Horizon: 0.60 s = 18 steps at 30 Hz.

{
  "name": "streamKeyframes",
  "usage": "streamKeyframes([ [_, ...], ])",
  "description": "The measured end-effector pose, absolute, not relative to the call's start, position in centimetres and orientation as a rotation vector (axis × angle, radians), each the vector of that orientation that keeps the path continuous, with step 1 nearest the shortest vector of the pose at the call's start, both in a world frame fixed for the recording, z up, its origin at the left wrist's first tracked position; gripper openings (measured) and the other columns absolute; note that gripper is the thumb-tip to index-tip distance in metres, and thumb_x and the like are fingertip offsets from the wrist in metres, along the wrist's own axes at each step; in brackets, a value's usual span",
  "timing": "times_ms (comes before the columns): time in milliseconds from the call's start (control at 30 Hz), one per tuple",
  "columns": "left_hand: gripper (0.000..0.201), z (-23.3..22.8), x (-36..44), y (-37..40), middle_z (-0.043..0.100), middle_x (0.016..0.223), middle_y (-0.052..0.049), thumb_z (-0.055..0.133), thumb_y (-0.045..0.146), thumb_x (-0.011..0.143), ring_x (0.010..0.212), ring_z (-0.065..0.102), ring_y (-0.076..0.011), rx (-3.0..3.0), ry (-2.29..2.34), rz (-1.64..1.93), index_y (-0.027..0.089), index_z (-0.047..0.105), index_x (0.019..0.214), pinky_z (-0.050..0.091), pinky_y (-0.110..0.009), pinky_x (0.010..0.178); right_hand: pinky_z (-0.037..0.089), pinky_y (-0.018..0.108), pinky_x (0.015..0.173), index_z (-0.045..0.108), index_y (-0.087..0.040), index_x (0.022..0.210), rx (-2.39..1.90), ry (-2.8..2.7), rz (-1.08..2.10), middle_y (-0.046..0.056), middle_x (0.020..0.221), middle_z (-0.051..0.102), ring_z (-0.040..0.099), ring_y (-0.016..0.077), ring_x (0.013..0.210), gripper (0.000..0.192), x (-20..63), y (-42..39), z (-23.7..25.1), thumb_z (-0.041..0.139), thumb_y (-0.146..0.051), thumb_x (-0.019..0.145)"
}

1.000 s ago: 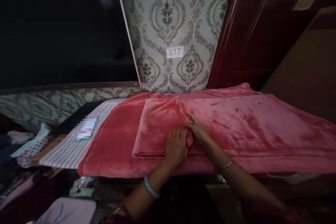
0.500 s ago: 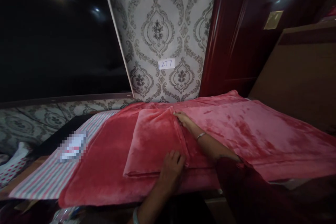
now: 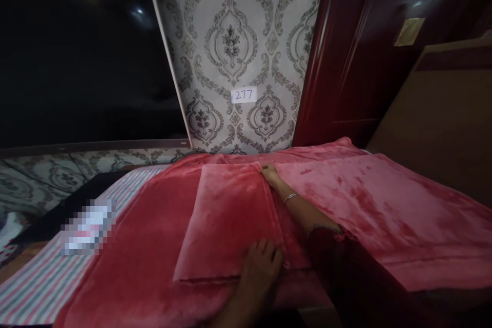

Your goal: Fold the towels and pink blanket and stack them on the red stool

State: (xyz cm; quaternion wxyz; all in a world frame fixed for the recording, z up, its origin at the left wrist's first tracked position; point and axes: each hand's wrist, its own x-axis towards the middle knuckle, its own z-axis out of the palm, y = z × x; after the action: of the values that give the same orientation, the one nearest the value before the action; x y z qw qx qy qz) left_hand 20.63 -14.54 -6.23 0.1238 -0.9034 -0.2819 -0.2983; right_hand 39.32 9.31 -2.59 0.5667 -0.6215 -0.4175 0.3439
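Observation:
A folded panel of red plush blanket (image 3: 225, 215) lies on a larger spread of the same red, fleecy fabric. My right hand (image 3: 270, 175) reaches over from the right, its fingers closed on the panel's far right corner. A thin bracelet circles that wrist. Near the panel's front right corner, my left hand (image 3: 262, 264) lies palm down on the fabric with fingers stretched forward. The panel looks flat, with a straight folded front edge and a seam along its right side.
More blanket (image 3: 384, 205) stretches to the right. Striped cloth (image 3: 34, 279) lies at left, with a pixelated item (image 3: 87, 230) on it. A dark television screen (image 3: 84, 61), a paper marked 277 (image 3: 244, 95), a red door (image 3: 346, 61) and cardboard (image 3: 442, 113) stand behind.
The panel's far edge and surface look smoother and flatter. My left hand has shifted slightly right and nearer in the picture; my right hand keeps to the far corner. The view has moved a little.

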Motion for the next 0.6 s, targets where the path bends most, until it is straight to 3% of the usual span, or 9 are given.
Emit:
streamKeyframes([
  [67, 0.018, -6.8, 20.9, -14.6, 0.060, 0.083, -0.005, 0.069, 0.016, 0.083, 0.076, 0.054, -0.0218, -2.603, -0.824, -0.910, 0.020, 0.061, 0.099, 0.042, -0.035, 0.067, 0.057, 0.034, 0.078, 0.067, -0.015, 0.105, -1.483, -0.952, 0.815, 0.004, 0.095, 0.070, 0.066, 0.0161, 0.083, 0.022, 39.5, 9.2, -3.0, 0.070, -0.030, 0.089],
  [233, 0.018, -6.1, 20.4, -14.8, 0.060, 0.088, -0.005, 0.063, 0.012, 0.086, 0.083, 0.055, -0.0216, -2.655, -0.853, -0.832, 0.020, 0.061, 0.102, 0.044, -0.035, 0.073, 0.056, 0.036, 0.088, 0.061, -0.017, 0.126, -1.495, -0.906, 0.834, 0.009, 0.113, 0.071, 0.067, 0.0213, 0.097, 0.053, 39.3, 9.6, -3.0, 0.073, -0.024, 0.075],
  [367, 0.021, -4.3, 20.3, -14.7, 0.060, 0.092, -0.007, 0.056, 0.013, 0.088, 0.085, 0.055, -0.0227, -2.692, -0.903, -0.825, 0.019, 0.061, 0.108, 0.044, -0.037, 0.073, 0.055, 0.039, 0.092, 0.058, -0.018, 0.133, -1.479, -0.961, 0.873, 0.012, 0.125, 0.067, 0.066, 0.0246, 0.106, 0.063, 39.6, 8.3, -3.2, 0.074, -0.026, 0.072],
  [600, 0.020, -3.8, 21.7, -15.0, 0.064, 0.092, -0.007, 0.054, 0.012, 0.091, 0.086, 0.058, -0.0232, -2.749, -0.917, -0.682, 0.017, 0.063, 0.108, 0.047, -0.037, 0.072, 0.043, 0.037, 0.110, 0.056, -0.024, 0.138, -1.387, -1.136, 0.820, 0.006, 0.135, 0.063, 0.058, 0.0225, 0.125, 0.077, 39.5, 5.8, -2.0, 0.067, -0.003, 0.064],
])
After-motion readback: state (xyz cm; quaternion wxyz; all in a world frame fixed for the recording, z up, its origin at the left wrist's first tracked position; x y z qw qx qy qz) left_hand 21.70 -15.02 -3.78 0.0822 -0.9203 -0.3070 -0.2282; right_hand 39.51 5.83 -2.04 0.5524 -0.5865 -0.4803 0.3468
